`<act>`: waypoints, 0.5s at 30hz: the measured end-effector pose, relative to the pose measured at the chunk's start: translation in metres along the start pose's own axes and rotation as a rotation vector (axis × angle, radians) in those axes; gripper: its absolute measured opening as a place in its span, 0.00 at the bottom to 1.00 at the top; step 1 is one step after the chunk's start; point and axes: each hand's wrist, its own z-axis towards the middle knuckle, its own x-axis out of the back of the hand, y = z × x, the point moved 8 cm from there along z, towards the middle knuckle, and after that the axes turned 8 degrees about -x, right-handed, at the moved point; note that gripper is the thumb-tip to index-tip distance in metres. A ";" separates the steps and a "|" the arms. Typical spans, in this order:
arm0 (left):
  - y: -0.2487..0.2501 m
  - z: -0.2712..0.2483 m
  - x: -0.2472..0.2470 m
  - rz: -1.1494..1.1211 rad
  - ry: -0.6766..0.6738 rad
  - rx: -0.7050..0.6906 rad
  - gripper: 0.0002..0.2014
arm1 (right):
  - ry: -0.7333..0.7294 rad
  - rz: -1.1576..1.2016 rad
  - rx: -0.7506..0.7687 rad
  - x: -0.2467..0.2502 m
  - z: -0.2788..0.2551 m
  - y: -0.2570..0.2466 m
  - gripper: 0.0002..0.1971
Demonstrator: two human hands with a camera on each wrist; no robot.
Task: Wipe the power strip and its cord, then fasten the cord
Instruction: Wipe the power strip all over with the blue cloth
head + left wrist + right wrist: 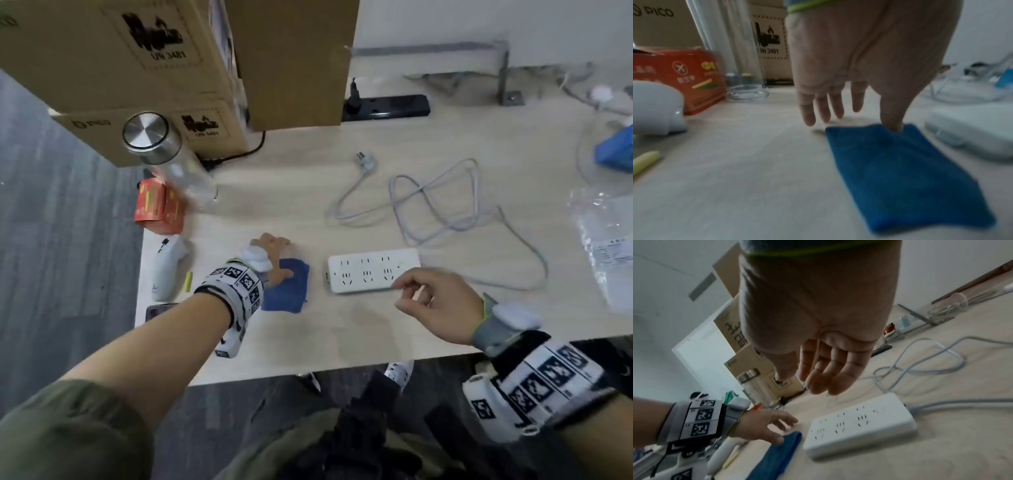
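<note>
A white power strip [373, 269] [859, 423] [972, 133] lies flat on the light wooden table [308, 342]. Its grey cord [445, 205] [920, 363] sprawls in loose loops behind it and ends in a plug [366, 162]. A folded blue cloth [287, 291] [900, 170] [777, 456] lies just left of the strip. My left hand [277, 260] [859, 120] is over the cloth's far corner, fingers spread and thumb touching it. My right hand [402, 294] [799, 382] hovers over the strip's near right edge with loosely bent fingers, holding nothing.
Cardboard boxes [137, 51] stand at the back left, with a steel-lidded glass bottle [164, 157] and an orange box [159, 205] in front. A white controller [168, 270] and a yellow pen [187, 281] lie left of the cloth. A black power strip [387, 108] sits behind; a plastic bag [606, 246] lies right.
</note>
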 end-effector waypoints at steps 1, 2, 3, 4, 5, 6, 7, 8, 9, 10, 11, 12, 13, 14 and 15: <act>0.002 -0.001 0.001 0.035 0.012 0.031 0.34 | -0.015 -0.043 -0.001 -0.004 0.003 0.002 0.09; 0.002 -0.001 0.001 0.049 0.020 0.060 0.32 | -0.024 -0.086 -0.022 -0.007 0.005 0.004 0.09; 0.002 -0.004 -0.001 0.048 0.001 0.090 0.29 | -0.045 -0.088 -0.025 -0.013 0.007 0.008 0.09; -0.002 -0.003 -0.005 0.059 -0.033 0.115 0.25 | -0.069 -0.079 -0.035 -0.019 0.007 0.010 0.09; -0.003 -0.003 -0.009 0.061 -0.080 0.125 0.20 | -0.081 -0.055 -0.031 -0.023 0.007 0.014 0.09; -0.001 -0.003 -0.012 0.065 -0.113 0.101 0.16 | -0.093 -0.038 -0.043 -0.025 0.006 0.017 0.09; 0.004 -0.001 -0.012 0.045 -0.105 0.061 0.11 | -0.099 -0.022 -0.054 -0.024 0.007 0.024 0.09; 0.007 0.000 -0.010 -0.003 -0.045 0.009 0.07 | -0.098 -0.016 -0.065 -0.024 0.007 0.029 0.09; 0.009 -0.004 -0.003 -0.085 0.027 -0.037 0.04 | -0.083 0.000 -0.061 -0.024 0.008 0.032 0.10; 0.016 -0.008 0.003 -0.181 0.101 -0.078 0.04 | -0.070 0.015 -0.059 -0.022 0.008 0.036 0.13; 0.024 -0.014 0.010 -0.279 0.170 -0.109 0.04 | -0.052 0.022 -0.044 -0.022 0.008 0.039 0.16; 0.031 -0.022 0.016 -0.375 0.215 -0.142 0.05 | -0.036 0.025 -0.019 -0.022 0.007 0.037 0.21; 0.046 -0.029 0.022 -0.480 0.216 -0.188 0.07 | -0.022 0.044 0.003 -0.020 0.007 0.035 0.28; 0.063 -0.034 0.025 -0.570 0.188 -0.251 0.09 | -0.007 0.074 0.032 -0.018 0.007 0.032 0.34; 0.083 -0.038 0.027 -0.643 0.144 -0.323 0.10 | 0.004 0.101 0.074 -0.017 0.007 0.026 0.40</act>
